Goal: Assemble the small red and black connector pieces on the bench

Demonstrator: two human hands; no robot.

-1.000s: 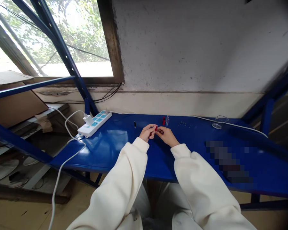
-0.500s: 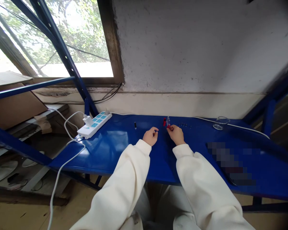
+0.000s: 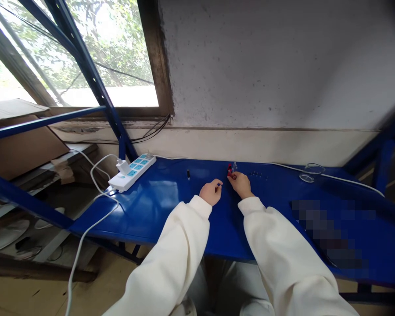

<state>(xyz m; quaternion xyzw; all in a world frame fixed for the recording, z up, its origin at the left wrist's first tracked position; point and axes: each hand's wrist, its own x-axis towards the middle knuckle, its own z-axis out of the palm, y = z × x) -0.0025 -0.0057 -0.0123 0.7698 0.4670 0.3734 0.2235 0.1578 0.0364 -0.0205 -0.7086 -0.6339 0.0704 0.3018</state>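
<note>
Brown cardboard [image 3: 23,140] leans at the far left, its inside hidden, behind a blue metal bar [image 3: 46,122]; on the grey shelf [image 3: 49,241] below are two pale round shapes [image 3: 8,237] (too dim to tell whether they hold anything). One white plastic power strip with blue socket faces [image 3: 118,182] lies slantwise on the blue glossy table [image 3: 145,210], one white plug [image 3: 123,166] standing in it. Next comes one small black-and-white cylinder [image 3: 188,174], its long axis running away from the person, black end farther off, white end nearer.

The left hand [image 3: 211,192] is curled above the table, thumb and forefinger nearly meeting; whether they grip anything cannot be told. To its right, the small red piece [image 3: 229,174] sits at the tips of the right hand [image 3: 241,184], whose fingers are pinched on it. More red shows just beyond (one piece or two, the overlap hides it), and the red patch runs lengthwise away from the person.

Just beside it is a clear plastic cluster [image 3: 235,166], then several tiny clear pieces [image 3: 258,175], too small to count surely. Farther right, clear round ware [image 3: 307,177] shows two rims near a white cable [image 3: 352,184].
</note>
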